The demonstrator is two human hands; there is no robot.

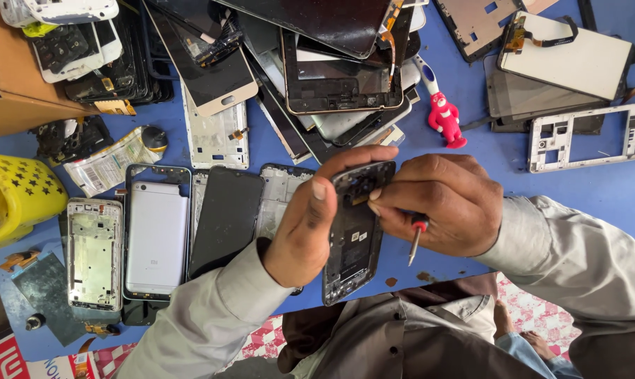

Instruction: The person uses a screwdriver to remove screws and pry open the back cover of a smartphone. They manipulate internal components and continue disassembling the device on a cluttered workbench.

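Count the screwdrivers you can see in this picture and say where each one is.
1. A red-handled screwdriver is tucked in the right hand, beside the phone frame the left hand holds. Others may be hidden under the piled parts.

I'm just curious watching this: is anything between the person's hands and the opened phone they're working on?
Nothing visible. The left hand grips the opened phone directly along its edge, and the right hand pinches its top end, with a small red-handled screwdriver tucked in its fingers. The phone is held above the blue table.
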